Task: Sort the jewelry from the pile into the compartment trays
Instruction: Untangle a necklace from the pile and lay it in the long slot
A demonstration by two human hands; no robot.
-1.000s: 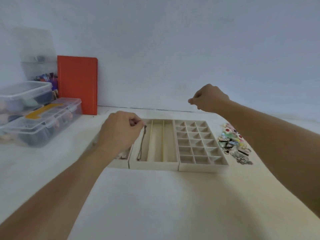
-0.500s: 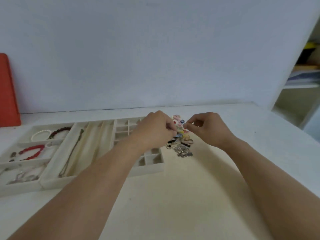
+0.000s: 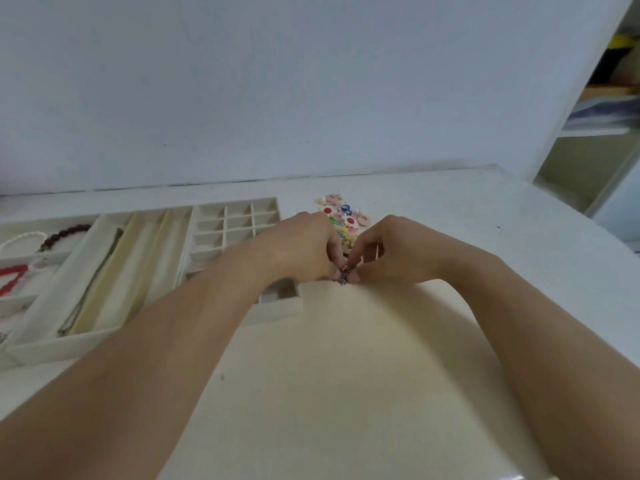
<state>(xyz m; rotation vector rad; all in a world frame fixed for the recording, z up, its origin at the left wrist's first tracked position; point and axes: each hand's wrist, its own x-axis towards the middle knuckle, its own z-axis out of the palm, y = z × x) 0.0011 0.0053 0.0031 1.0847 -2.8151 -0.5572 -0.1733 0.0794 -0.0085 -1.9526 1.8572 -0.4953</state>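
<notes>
The tabletop is spreading pale and cream from the near edge to the wall at its far edge. Three trays are sitting side by side along the left part of the far edge, touching one another. The long-slot tray is lying in the middle of the three, with a thin dark chain stretching along its leftmost slot. The grid tray is standing to its right, its near cells partly hidden by the left forearm. The left tray is running off the left edge of the picture and is holding a dark bead bracelet, a white bead bracelet and a red bracelet in separate compartments.

Just right of the grid tray, toward the far edge, the pile of small flower-shaped and coloured pieces is lying on the tabletop, its near part covered by the hands.

The left hand and right hand are meeting at the near side of the pile, both with fingers curled. Together they are pinching a small silvery piece between their fingertips; its kind is too small to tell. It is sitting just beside the grid tray's right near corner, at or just above the tabletop.
</notes>
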